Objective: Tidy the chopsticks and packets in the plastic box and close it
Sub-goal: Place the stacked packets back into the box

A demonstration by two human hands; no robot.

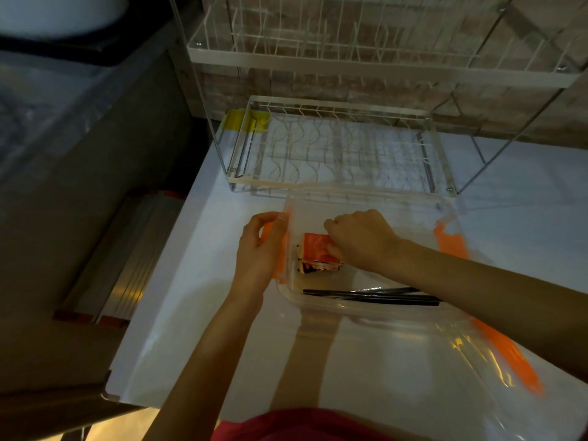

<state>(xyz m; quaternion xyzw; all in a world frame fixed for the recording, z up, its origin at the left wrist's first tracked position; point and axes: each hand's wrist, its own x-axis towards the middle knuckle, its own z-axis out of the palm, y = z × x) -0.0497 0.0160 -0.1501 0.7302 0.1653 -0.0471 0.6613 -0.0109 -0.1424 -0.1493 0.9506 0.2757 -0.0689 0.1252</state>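
Head view: I see my left hand (259,246) with fingers curled around the orange latch (280,249) on the plastic box (366,310). My right hand (359,238) pinches the packets (318,253) inside; black chopsticks (372,296) lie just nearer me than those fingers, on the white worktop (197,313).

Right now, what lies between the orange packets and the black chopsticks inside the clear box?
In the head view, only bare box floor separates the orange packets from the black chopsticks.

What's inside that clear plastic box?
Orange packets, gripped by the right hand, and black chopsticks along the near wall. The hand hides whatever lies beneath it.
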